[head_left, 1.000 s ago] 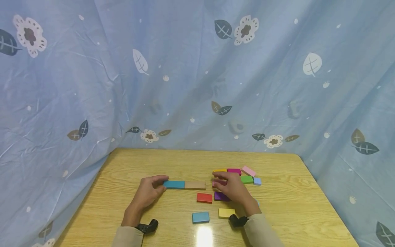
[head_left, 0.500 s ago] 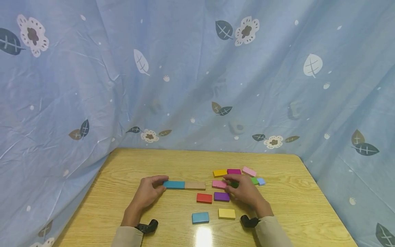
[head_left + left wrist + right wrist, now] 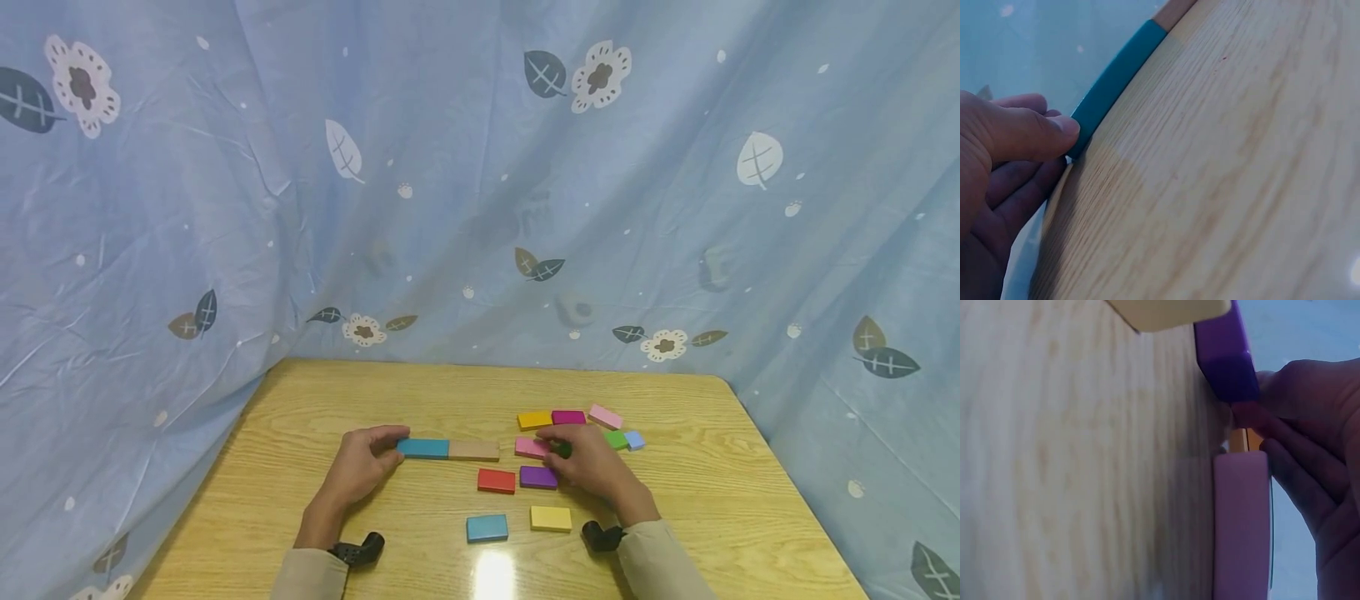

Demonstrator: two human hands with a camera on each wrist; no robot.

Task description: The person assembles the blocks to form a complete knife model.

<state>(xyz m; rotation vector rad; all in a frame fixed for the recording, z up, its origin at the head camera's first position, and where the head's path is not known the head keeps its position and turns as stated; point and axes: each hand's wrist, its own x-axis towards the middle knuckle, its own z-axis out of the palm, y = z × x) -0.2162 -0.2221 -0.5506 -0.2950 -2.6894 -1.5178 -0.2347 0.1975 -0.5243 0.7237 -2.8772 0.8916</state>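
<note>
My left hand (image 3: 358, 467) pinches the left end of a teal block (image 3: 423, 449). That block meets a tan block (image 3: 474, 451) end to end; in the left wrist view my thumb (image 3: 1035, 132) lies against the teal one. Farther right, my right hand (image 3: 592, 467) pinches a dark green block (image 3: 562, 450), partly covered by the fingers. Just left of it is a pink block (image 3: 531, 447), apart from the tan one. In the right wrist view a purple block (image 3: 1227, 356) and a mauve-looking block (image 3: 1241, 525) partly hide my right fingertips.
Nearer me lie a red block (image 3: 497, 481), a blue block (image 3: 487, 528) and a yellow block (image 3: 551, 518). Behind the right hand are orange (image 3: 535, 420), magenta (image 3: 568, 417) and light pink (image 3: 605, 417) blocks. Bright green (image 3: 617, 440) and light blue (image 3: 634, 440) blocks sit right. A curtain (image 3: 480, 167) hangs behind.
My right hand has moved right from over the pink block to the dark green one, then slightly back left. The bright green and light blue blocks have shifted right. My left hand stays put.
</note>
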